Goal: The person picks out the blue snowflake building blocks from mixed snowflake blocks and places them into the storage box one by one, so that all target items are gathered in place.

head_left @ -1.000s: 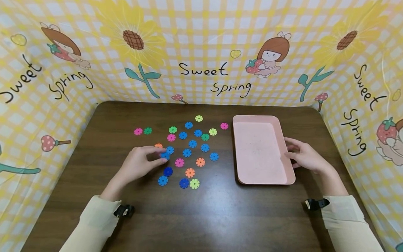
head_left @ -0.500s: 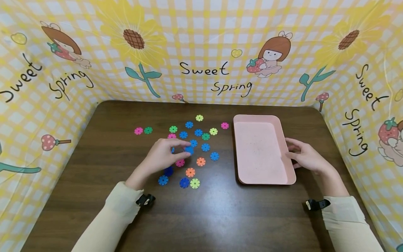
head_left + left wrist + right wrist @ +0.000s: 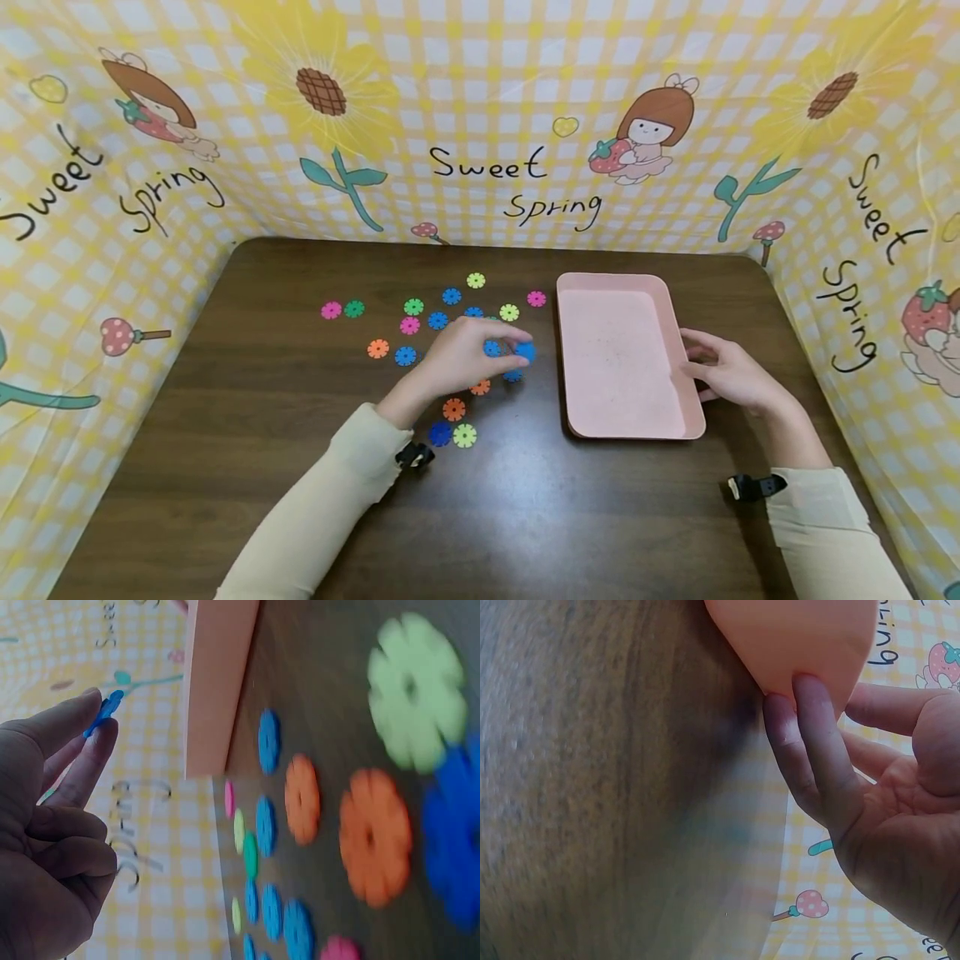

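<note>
My left hand (image 3: 467, 354) pinches a blue flower-shaped plastic disc (image 3: 526, 353) between thumb and fingertips. It holds the disc above the table, just left of the pink tray (image 3: 618, 429). In the left wrist view the blue disc (image 3: 105, 711) appears nearly edge-on. My right hand (image 3: 723, 371) grips the tray's right side by its wall. Fingertips (image 3: 815, 701) lie against the outer wall in the right wrist view. Beneath and around my left hand are several loose discs, among them an orange disc (image 3: 453, 409) and a blue disc (image 3: 405, 356). Some are partly hidden by that hand.
Pink, green, yellow and orange discs are scattered flat on the brown table (image 3: 510, 517), such as a pink disc (image 3: 331, 310) at the far left. Patterned cloth (image 3: 480, 108) stands up around the table's back and sides.
My left hand has moved right across the scattered discs towards the tray, carrying the blue disc. The orange disc it covered at the left now shows. My right hand and the tray stay put.
</note>
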A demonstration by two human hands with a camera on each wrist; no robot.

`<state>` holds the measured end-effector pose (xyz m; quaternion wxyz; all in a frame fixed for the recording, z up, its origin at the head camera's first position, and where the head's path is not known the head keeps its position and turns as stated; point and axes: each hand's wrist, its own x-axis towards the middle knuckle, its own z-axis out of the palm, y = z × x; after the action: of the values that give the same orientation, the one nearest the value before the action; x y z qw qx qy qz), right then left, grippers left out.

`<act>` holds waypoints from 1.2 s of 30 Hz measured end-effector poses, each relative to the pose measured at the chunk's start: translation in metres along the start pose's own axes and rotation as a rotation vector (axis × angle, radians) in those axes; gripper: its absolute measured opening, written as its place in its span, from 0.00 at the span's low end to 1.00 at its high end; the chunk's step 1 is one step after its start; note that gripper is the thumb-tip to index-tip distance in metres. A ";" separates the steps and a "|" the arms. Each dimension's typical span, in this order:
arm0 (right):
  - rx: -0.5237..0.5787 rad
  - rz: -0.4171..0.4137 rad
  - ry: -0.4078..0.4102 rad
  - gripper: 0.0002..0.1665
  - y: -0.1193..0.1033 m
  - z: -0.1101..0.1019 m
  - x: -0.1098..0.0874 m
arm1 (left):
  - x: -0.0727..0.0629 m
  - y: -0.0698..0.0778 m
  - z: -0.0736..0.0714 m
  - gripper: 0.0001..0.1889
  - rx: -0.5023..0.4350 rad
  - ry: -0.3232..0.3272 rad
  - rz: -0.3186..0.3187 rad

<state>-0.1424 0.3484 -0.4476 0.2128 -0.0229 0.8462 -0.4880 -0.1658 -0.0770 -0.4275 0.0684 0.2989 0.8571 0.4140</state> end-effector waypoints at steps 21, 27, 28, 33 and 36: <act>0.061 0.008 -0.003 0.42 0.000 0.001 0.004 | 0.038 0.023 0.083 0.17 0.027 -0.133 -0.108; 0.050 0.010 -0.002 0.42 0.000 0.000 0.003 | 0.043 0.027 0.094 0.16 0.087 -0.192 -0.107; 0.053 0.011 -0.002 0.42 0.000 0.000 0.003 | 0.044 0.028 0.096 0.15 0.112 -0.196 -0.108; 0.066 0.013 0.000 0.42 0.001 0.000 0.003 | 0.050 0.031 0.103 0.14 0.217 -0.211 -0.117; 0.062 0.013 0.002 0.42 0.002 0.000 0.003 | 0.052 0.033 0.106 0.14 0.262 -0.223 -0.114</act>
<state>-0.1446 0.3492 -0.4505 0.2157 -0.0100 0.8311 -0.5124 -0.1546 0.0395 -0.4650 0.1466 0.3003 0.9064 0.2584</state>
